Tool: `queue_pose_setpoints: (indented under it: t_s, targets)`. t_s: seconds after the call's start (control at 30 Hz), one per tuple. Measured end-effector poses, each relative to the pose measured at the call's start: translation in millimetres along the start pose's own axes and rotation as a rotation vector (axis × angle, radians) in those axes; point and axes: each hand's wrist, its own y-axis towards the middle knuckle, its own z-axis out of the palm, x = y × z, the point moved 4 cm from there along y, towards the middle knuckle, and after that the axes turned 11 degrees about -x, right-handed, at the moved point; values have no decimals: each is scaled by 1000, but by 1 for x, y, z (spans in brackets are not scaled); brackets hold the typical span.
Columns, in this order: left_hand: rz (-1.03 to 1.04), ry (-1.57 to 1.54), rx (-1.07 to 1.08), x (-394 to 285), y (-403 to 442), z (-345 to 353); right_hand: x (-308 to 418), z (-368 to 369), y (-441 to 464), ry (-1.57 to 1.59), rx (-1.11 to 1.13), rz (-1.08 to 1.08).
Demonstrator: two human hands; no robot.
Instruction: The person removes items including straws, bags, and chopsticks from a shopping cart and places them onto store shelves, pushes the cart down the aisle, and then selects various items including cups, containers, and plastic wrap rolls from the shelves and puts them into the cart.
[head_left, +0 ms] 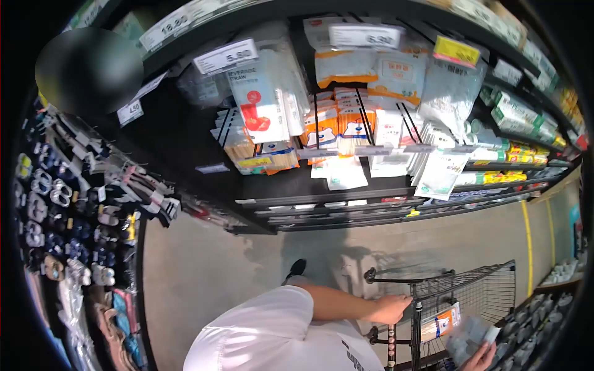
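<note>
Plastic see-through packet [465, 340] clamped at its lower-right side in right hand [479, 358], the nearer one, long axis unclear, just right of orange-and-white pack [442, 322] in wire cart [514, 287], left hand [391, 308] curled round cart handle [391, 343] farther left.

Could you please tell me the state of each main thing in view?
Left hand: closed on the cart handle
Right hand: holding a clear packet
Clear packet: held; sealed or open, cannot tell
Cart: standing on the floor
Orange-and-white packet: lying in the cart
Beverage straw pack: hanging
</note>
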Motion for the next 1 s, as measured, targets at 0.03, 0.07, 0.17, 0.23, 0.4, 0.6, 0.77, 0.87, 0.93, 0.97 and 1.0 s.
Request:
queue_pose_setpoints:
  t_s: [0.03,0.07,0.17,0.23,0.4,0.6,0.77,0.87,0.93,0.97,1.0]
  targets:
    - [24,22,11,2,-1,1,26,-3,-13,15,25,-56]
    - [46,45,27,5,-2,-1,52,-6,-28,27,55,-105]
    - [76,5,111,14,-5,-20,143,-3,-62,-22,147,-183]
    - [60,-43,147,20,-17,-27,195,1,-83,-100,157,-264]
    - [-57,-256,131,61,-32,-32,311,28,-103,-38,322,-328]
    - [-196,-776,140,108,-46,-126,353,69,-115,134,279,-331]
    - [143,-1106,-165,116,-92,-273,392,111,-111,175,378,-347]
    - [250,-1206,-55,84,-130,-364,435,142,-100,376,531,-216]
    - [278,-1114,-31,74,-152,-408,459,163,-95,434,582,-164]
    - [341,-1117,-63,69,-157,-419,469,168,-94,464,595,-159]
    - [345,-1079,-102,68,-162,-426,481,174,-92,498,618,-160]
